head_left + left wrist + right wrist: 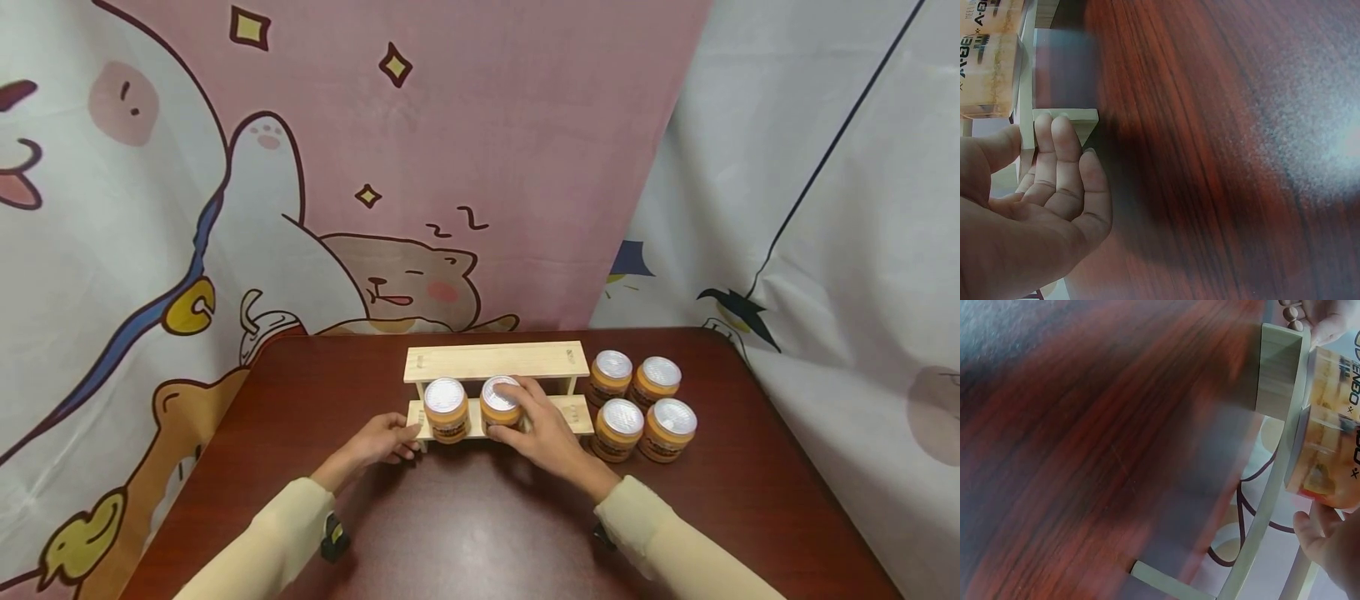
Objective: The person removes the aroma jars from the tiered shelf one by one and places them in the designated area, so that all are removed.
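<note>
A two-step wooden rack [495, 362] stands on the table, its lower front tier nearer to me. At that tier's left end, my left hand [384, 438] grips the board, thumb above and fingertips beneath, by the support leg [1088, 119]. One orange-labelled jar [447, 412] with a silvery-white lid sits upright on the left of the lower tier. Just right of it, my right hand [543, 429] holds a second jar [498, 402] of the same kind, upright at the board. In the right wrist view, the fingers [1313, 531] touch that jar's side.
Several matching jars [618, 429] are grouped right of the rack, close to its end. Both rack and jars stand on a dark red-brown wooden table [465, 533]. Behind hangs a cartoon-printed cloth [525, 167], with white cloth [847, 208] along the right side.
</note>
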